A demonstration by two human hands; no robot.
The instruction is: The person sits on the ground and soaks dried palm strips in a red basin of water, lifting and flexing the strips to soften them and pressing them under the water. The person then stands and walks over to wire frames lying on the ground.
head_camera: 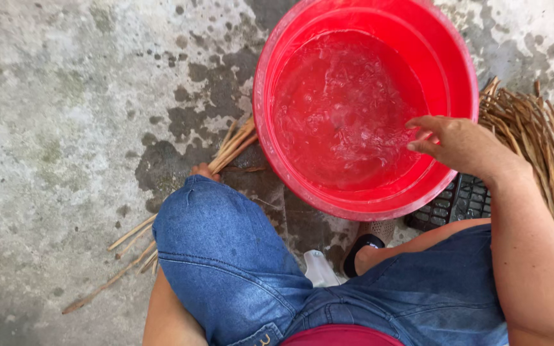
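Head view, looking straight down on someone sitting low on a blotchy, damp concrete floor [65, 128] in denim shorts [226, 256]. A big red plastic basin [463, 77] stands on the floor just in front of the knees, about half full of rippling water [341, 115].

The right hand [460, 144] hovers over the near right side of the basin, just inside its rim and above the water. Its fingers [421, 122] are loosely curled and a little apart, pointing left, and they grip nothing that I can see.

The left hand [204, 171] is mostly hidden behind the left knee; only a few knuckles show at the floor. It sits right against a bundle of long, pale brown reeds [235, 144] that runs along the floor from the basin's left edge, under the knee, and out toward the lower left. I cannot tell whether those fingers are closed on the stalks or merely resting on them.

A larger heap of dried reeds [540, 141] lies to the right of the basin, touching its rim. A dark slotted crate [460, 202] sits beneath the right forearm, and a sandalled foot [367, 247] pokes out below the basin.
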